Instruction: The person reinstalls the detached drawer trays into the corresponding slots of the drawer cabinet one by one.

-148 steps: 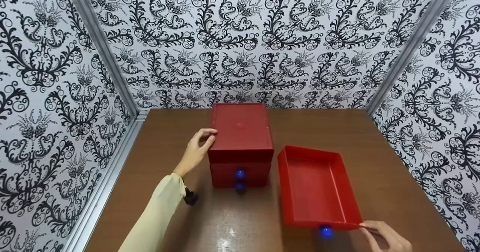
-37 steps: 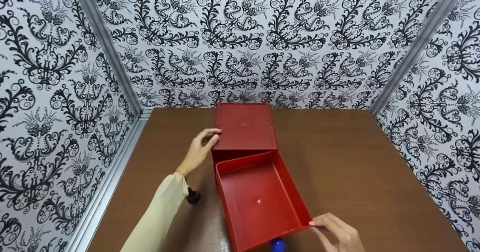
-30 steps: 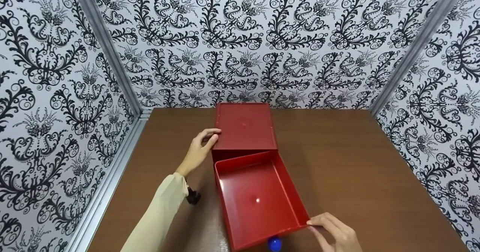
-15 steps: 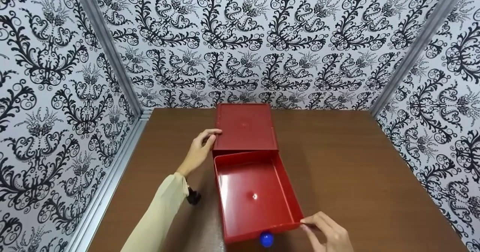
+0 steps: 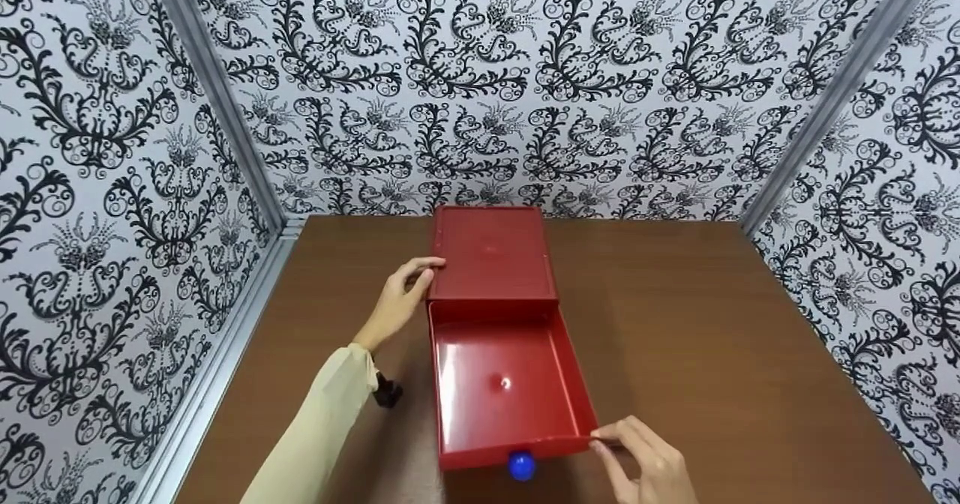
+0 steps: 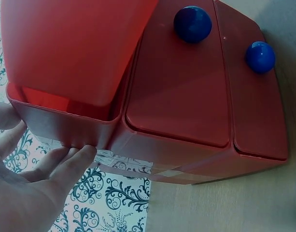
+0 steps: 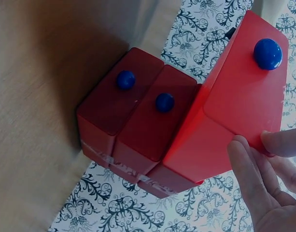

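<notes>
A red plastic drawer cabinet (image 5: 491, 253) stands toward the back of the table. My left hand (image 5: 397, 301) rests against its upper left side, fingertips touching the wall in the left wrist view. The top drawer (image 5: 480, 457), bare inside, has a blue round knob (image 5: 522, 466) and juts far out of the cabinet. Its back end meets the top opening, and its front tilts slightly to the right. With thumb and fingers, my right hand (image 5: 649, 463) pinches its front right corner. Below, two drawers sit closed, the middle drawer (image 6: 176, 82) and the bottom drawer (image 6: 256, 106).
The brown table (image 5: 675, 324) extends on both sides of the cabinet. Patterned walls (image 5: 487, 76) and grey metal posts (image 5: 214, 91) enclose the back and sides. A black wrist device (image 5: 387, 391) hangs under my left wrist.
The drawer has come from the right of the cabinet to its front, turned straighter, and its back edge now meets the opening. The right hand has moved left with it; the left hand stays put.
</notes>
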The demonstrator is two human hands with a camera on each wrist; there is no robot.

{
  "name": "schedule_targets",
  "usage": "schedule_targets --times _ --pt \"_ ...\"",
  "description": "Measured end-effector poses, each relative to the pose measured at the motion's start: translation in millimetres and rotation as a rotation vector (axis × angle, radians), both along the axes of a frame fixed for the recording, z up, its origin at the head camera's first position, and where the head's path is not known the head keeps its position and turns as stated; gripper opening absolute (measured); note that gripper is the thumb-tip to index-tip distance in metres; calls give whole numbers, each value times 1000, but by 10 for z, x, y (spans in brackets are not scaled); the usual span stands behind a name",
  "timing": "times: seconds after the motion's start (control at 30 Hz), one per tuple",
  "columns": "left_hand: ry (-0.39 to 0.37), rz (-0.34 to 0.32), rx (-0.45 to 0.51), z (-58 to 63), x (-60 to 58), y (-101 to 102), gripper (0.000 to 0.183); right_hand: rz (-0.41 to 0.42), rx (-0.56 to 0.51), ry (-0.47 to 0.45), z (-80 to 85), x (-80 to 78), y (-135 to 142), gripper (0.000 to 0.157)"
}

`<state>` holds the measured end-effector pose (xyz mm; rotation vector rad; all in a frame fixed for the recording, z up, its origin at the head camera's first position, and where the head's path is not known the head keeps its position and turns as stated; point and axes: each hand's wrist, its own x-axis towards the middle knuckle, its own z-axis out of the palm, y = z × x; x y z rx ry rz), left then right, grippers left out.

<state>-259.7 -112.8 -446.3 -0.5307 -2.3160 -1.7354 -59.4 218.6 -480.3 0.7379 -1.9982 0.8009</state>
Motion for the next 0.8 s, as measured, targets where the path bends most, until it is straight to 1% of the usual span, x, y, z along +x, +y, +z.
schedule_targets --times 0.07,0.27,0.37,0.57,0.73,0.8 --pt "3 -4 8 -7 -5 -5 26 0 7 11 12 -17 -14 31" --pt "0 -10 12 -11 -12 -16 26 -4 22 33 26 -64 -46 33" --pt "-3 -10 9 -12 -15 -22 26 -9 26 22 26 -80 -60 32" --pt "-7 -17 15 -17 -22 -30 26 -15 26 -11 43 -101 -96 25" --pt "-12 -22 33 -13 -20 -29 26 -32 36 -2 65 -133 -130 29" --pt "-20 -22 33 -7 -17 -26 26 -37 40 0 72 -144 -143 29"
